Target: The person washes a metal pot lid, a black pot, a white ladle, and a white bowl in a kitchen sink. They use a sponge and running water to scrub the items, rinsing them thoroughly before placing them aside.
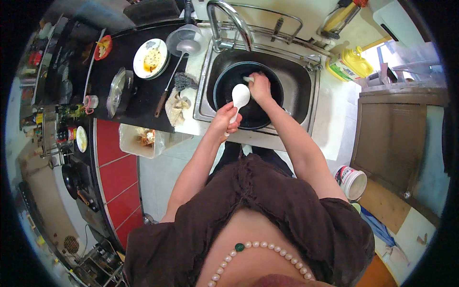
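Note:
My left hand (228, 120) grips the handle of a white rice paddle (241, 95), its broad end held up over a large dark wok or pan (229, 77). The pan sits inside a stainless steel sink (304, 86). My right hand (260, 86) is down in the pan, beside the paddle's head. Between its fingers is a small pale piece, perhaps a cloth or sponge (247, 79). The pan's bottom is too dark to make out. A chrome gooseneck faucet (235, 19) arches over the sink's back edge.
Left of the sink lie a long-handled ladle (173, 73), a grey scrubber (184, 81) and a crumpled cloth (177, 107). Farther left stand stacked soiled plates (150, 59) and a glass-lidded pot (116, 91). A yellow jug (349, 66) stands right; a waste bin (138, 143) hangs below the counter.

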Motion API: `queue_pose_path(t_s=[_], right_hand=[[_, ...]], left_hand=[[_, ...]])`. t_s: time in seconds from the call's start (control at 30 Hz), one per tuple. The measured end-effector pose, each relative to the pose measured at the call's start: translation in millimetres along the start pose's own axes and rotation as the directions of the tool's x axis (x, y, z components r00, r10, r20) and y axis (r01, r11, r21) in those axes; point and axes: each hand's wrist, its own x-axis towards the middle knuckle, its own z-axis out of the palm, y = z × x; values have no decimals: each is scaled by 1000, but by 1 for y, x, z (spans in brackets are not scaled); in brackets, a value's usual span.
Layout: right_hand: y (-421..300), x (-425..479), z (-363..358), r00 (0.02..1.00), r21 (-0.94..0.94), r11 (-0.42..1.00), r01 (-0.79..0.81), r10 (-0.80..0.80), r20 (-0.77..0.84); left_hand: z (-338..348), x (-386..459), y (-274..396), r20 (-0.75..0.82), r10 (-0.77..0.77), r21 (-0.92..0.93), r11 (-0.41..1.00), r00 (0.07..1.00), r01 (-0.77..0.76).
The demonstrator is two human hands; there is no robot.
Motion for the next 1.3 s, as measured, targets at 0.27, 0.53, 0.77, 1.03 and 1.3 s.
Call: queue_pose_path(t_s=[0.27, 0.53, 0.77, 1.03, 1.3], right_hand=[[-96, 5, -29, 939, -215, 924, 317, -275, 205], [-187, 30, 102, 734, -222, 755, 617, -450, 508], [-168, 39, 167, 725, -30, 832, 553, -463, 510], [-132, -4, -50, 866, 273, 823, 498, -490, -102], [-3, -38, 34, 961, 47, 975, 218, -222, 166]], left_hand=[[-42, -12, -22, -115, 246, 531, 834, 963, -150], [-39, -23, -14, -94, 245, 545, 823, 965, -156], [-40, -32, -20, -70, 118, 477, 876, 991, -70], [-51, -23, -27, -89, 165, 429, 896, 982, -112], [-44, -21, -18, -97, 134, 311, 945, 986, -98]])
